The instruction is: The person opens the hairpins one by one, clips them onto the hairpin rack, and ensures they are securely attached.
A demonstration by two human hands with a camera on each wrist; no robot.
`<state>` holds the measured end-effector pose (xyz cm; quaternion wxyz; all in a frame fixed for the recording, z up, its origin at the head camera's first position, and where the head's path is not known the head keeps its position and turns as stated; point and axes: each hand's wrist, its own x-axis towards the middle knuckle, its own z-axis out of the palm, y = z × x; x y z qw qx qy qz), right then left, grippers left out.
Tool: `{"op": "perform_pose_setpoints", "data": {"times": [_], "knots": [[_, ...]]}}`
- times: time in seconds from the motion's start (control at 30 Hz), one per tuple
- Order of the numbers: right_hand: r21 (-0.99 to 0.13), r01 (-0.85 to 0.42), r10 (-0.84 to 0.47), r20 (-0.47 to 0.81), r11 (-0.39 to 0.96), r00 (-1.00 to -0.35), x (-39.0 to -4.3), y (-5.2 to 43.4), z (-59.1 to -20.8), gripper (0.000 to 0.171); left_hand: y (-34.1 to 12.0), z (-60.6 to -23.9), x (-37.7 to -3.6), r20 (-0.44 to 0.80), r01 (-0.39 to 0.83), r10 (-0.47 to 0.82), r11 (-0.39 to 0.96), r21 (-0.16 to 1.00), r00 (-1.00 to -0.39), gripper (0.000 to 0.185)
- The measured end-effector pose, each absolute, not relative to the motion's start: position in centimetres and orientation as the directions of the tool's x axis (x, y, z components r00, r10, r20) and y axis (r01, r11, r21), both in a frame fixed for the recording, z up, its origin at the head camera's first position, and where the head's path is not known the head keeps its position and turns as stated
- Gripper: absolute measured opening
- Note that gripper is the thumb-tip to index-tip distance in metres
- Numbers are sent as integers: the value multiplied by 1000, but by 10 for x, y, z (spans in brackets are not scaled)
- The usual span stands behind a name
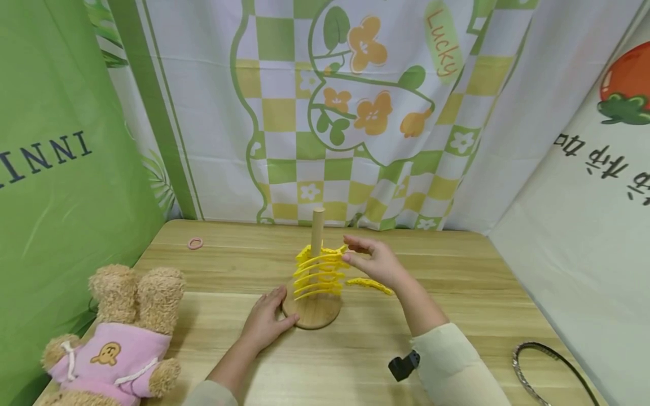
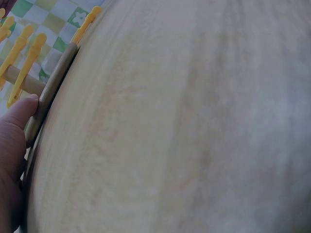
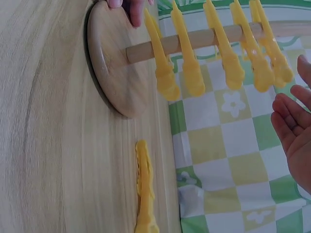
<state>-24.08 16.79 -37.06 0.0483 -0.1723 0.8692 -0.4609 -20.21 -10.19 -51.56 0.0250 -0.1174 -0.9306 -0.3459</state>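
Observation:
A wooden stand point(image 1: 313, 314) with a round base and an upright post is on the table. Several yellow banana hair clips point(image 3: 192, 63) are set around the post, one above another. My left hand point(image 1: 264, 322) holds the base at its left and front edge, thumb on the rim in the left wrist view. Beside the topmost clips is my right hand point(image 1: 374, 261), its fingers loosely bent. In the right wrist view a gap shows between those fingers and the clips. One loose yellow banana clip point(image 1: 369, 285) lies on the table right of the stand.
A teddy bear point(image 1: 119, 349) in a pink top lies at the front left. Near the back left is a small pink hair tie point(image 1: 195, 243). A headband point(image 1: 533, 361) lies at the front right. Printed curtains point(image 1: 203, 113) enclose the table's back and sides.

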Motion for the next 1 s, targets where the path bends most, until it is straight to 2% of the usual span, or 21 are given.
{"op": "perform_pose_setpoints", "data": {"times": [0.27,0.63,0.87,1.0], "knots": [[-808,-207,-266,64,551,-962,-242,195,-379,59,-102,-516,-202,129,241,207,724,647,-970,75],[-755,-167,-197,52,634,-979,-246,232,-419,59,-102,-515,-203,100,220,205,728,650,-974,75],[-722,-52,-130,-54,690,-990,-250,251,-454,63,-102,-517,-204,140,247,205,729,639,-969,74],[-739,8,-96,-98,673,-991,-248,255,-469,61,-102,-517,-204,149,251,203,721,646,-968,74]]}}
